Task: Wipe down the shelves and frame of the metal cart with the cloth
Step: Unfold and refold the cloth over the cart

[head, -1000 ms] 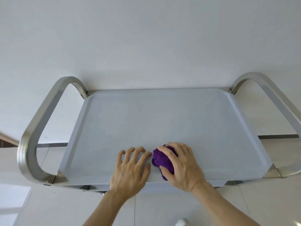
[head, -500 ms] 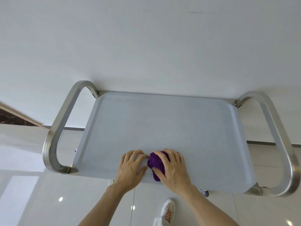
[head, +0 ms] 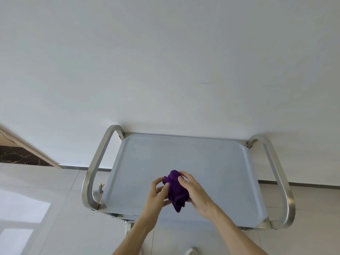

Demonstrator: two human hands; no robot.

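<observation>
A bunched purple cloth (head: pixel 176 190) is lifted above the near half of the cart's pale grey top shelf (head: pixel 211 168). My left hand (head: pixel 157 195) pinches its left side with thumb and fingers. On the cloth's right side, my right hand (head: pixel 195 192) grips it with curled fingers. A loose end of the cloth hangs down between my wrists. The metal cart has a curved steel handle at the left (head: pixel 95 168) and another at the right (head: pixel 277 179). The lower shelves are hidden under the top shelf.
The cart stands against a plain white wall (head: pixel 165 61) on glossy pale floor tiles (head: pixel 46 199). A dark marble strip with a wooden edge (head: pixel 22 153) runs at the far left. A white shoe tip (head: pixel 191 252) shows at the bottom edge.
Both hands pressed flat near the shelf's front edge earlier, the cloth under the right hand. Now the cloth is lifted off the shelf and held between both hands. The view has pulled back.
</observation>
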